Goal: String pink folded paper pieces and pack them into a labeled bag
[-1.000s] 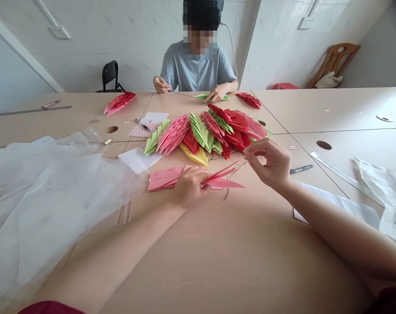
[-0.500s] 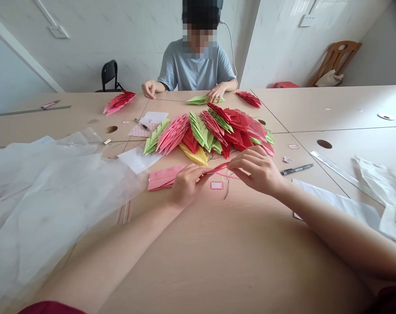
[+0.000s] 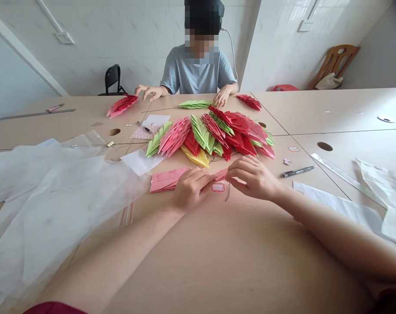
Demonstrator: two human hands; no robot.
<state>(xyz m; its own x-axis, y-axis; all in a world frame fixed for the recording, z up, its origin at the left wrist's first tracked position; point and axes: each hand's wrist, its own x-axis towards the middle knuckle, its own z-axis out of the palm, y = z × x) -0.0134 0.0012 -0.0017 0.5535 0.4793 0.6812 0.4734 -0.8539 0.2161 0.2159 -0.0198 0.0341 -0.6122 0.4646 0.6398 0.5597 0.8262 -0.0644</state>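
Pink paper strip (image 3: 220, 175) runs crosswise at 3 o'clock from my pressing left hand (image 3: 192, 189); I see my right hand (image 3: 254, 178) pinching its end.

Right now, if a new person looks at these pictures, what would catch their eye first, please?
The first thing is the big heap of folded paper leaves in red, pink, green and yellow, in the middle of the table. Just in front of it, the left hand and the right hand hold a pink folded paper stack. To the left, a large sheet of clear plastic spreads over the table.
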